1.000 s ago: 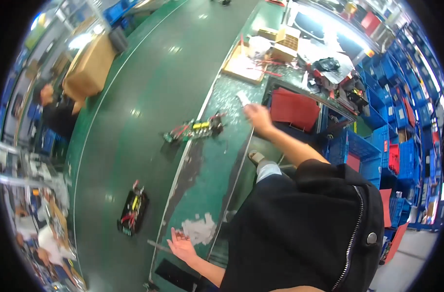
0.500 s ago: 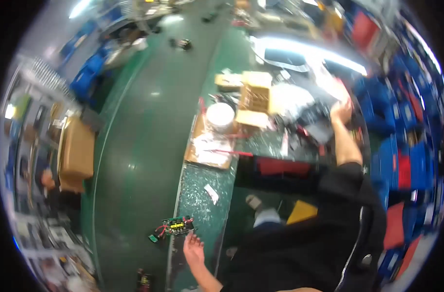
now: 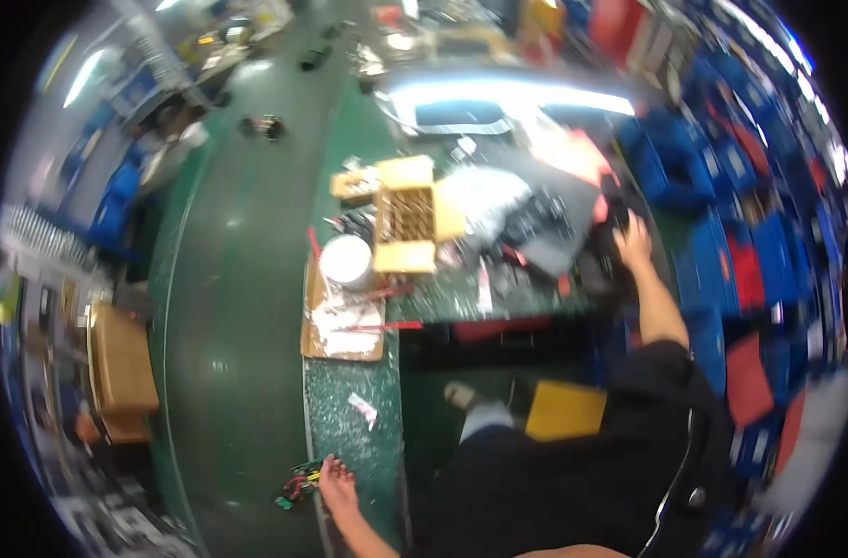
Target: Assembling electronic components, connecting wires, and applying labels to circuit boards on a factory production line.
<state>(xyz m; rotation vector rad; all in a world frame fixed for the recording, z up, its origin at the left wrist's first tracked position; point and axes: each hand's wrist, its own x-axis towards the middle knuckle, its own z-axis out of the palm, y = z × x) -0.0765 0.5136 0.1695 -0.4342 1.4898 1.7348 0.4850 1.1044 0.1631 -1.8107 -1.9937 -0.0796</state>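
A green circuit board with yellow parts and red wires lies over the left edge of the narrow bench, at the lower left. My left hand is right beside it, fingers stretched and loosely apart; whether the fingertips touch the board I cannot tell. At the far right of the bench, my right hand reaches forward with its fingers bent around a dark object, too blurred to name. Near that hand are a dark grey sheet and a red-pink sheet.
An open carton with dividers stands mid-bench, with a white round tub beside it on flat cardboard. Clear plastic bags lie to its right. A bright lamp spans the back. Blue bins line the right side.
My head view has shifted, sliding the bench leftward in the picture. My right hand has moved from beside the red-pink sheet to the dark object; my left hand stays by the circuit board.
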